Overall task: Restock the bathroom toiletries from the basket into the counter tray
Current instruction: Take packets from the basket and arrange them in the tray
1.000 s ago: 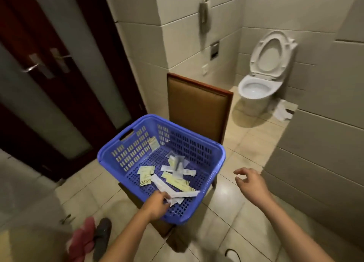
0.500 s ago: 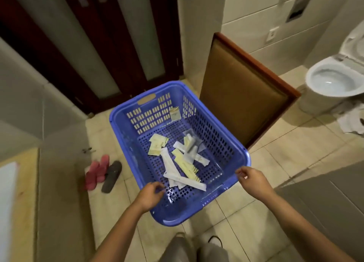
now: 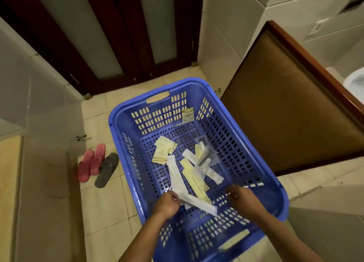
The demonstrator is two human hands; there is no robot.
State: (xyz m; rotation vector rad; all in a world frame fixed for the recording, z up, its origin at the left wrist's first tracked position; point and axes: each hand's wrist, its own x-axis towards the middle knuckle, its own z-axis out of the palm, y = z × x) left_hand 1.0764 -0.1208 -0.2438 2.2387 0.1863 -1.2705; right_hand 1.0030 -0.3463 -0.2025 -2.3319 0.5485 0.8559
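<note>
A blue plastic basket (image 3: pixel 118 127) stands in front of me on a chair. Its floor holds long white packets (image 3: pixel 199 201), yellow flat packets (image 3: pixel 194 180), small cream sachets (image 3: pixel 163 151) and a clear bag of tubes (image 3: pixel 204 155). One more sachet (image 3: pixel 187 115) leans on the far wall. My left hand (image 3: pixel 168 201) is inside the near part, fingers curled round the end of a long white packet. My right hand (image 3: pixel 240 198) hovers over the basket floor to the right, fingers bent down, holding nothing visible. No counter tray is in view.
The chair's brown backrest (image 3: pixel 285 112) rises to the right of the basket. Pink slippers (image 3: pixel 90 161) and a grey slipper (image 3: pixel 107 169) lie on the tiled floor at left. Dark doors (image 3: pixel 118 35) stand behind, a toilet edge (image 3: pixel 356 80) far right.
My view has tilted down and closer to the basket. My right hand moved from outside the rim into the basket. My left hand stays at the long white packets.
</note>
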